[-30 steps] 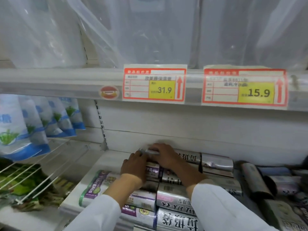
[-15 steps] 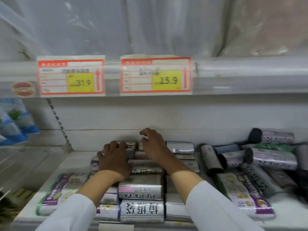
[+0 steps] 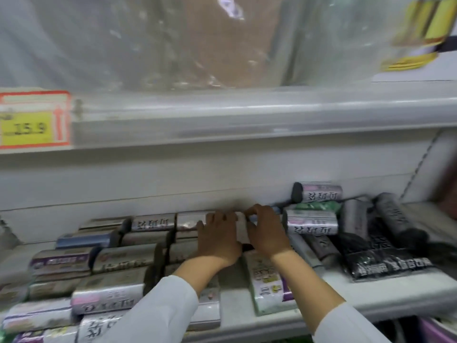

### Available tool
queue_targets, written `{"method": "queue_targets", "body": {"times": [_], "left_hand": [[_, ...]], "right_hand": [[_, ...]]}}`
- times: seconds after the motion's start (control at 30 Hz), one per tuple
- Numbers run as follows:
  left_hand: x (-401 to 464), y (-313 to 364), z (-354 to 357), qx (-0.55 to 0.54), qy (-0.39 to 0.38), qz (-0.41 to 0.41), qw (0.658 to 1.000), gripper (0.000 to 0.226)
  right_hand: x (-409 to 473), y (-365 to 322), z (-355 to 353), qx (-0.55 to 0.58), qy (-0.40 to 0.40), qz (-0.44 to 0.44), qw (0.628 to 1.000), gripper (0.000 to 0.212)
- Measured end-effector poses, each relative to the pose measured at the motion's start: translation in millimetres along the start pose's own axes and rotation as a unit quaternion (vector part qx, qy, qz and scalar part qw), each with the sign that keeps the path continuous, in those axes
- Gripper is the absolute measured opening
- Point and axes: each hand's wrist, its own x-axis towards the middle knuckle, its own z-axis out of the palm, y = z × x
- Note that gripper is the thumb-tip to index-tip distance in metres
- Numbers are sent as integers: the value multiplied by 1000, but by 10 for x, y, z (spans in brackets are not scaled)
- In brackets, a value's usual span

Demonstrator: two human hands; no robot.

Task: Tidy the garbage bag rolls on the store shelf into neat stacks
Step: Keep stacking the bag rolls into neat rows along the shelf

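Nearest, two white sleeves (image 3: 158, 310) reach over the shelf (image 3: 385, 290). The left hand (image 3: 218, 237) and the right hand (image 3: 268, 235) are side by side at the back, both curled around one pale roll (image 3: 242, 230) that lies between their fingers (image 3: 257, 211). Stacked garbage bag rolls (image 3: 118, 263) lie to the left; loose rolls (image 3: 312, 221) pile at the right, by the back wall.

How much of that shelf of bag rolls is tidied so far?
Roughly half. The grey-labelled rolls on the left already lie in neat rows. The left hand and right hand are on a pale roll at the back. The jumbled dark rolls on the right look untouched.
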Motion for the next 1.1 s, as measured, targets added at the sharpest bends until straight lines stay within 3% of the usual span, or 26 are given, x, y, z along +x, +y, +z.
{"method": "queue_targets", "body": {"times": [0.17,0.33,0.43,0.53,0.67,0.77,0.83,0.97,1.1], "left_hand": [[203,534,189,-10,14,53,998,59],[374,870,328,-57,-18,72,996,71],[431,939,392,-69,-15,80,994,76],[456,951,353,-42,34,105,993,81],[501,738,196,63,72,90,991,64],[516,375,40,134,32,32,990,63],[532,66,-30,152,15,-17,988,64],[526,-426,-106,147,8,-58,987,64],[491,-679,-192,142,17,-82,986,62]], "right_hand": [[5,516,-373,-137,100,43,985,37],[3,992,-619,-247,38,98,963,56],[23,1075,-681,-236,38,59,969,48],[35,975,-645,-210,26,-2,977,54],[45,596,-410,-90,-26,-62,994,62],[62,415,-162,5,-63,-29,998,57],[82,352,14,5,-85,3,996,48],[158,153,350,-156,-79,-28,984,46],[195,20,636,-302,-77,-73,947,65]]}}
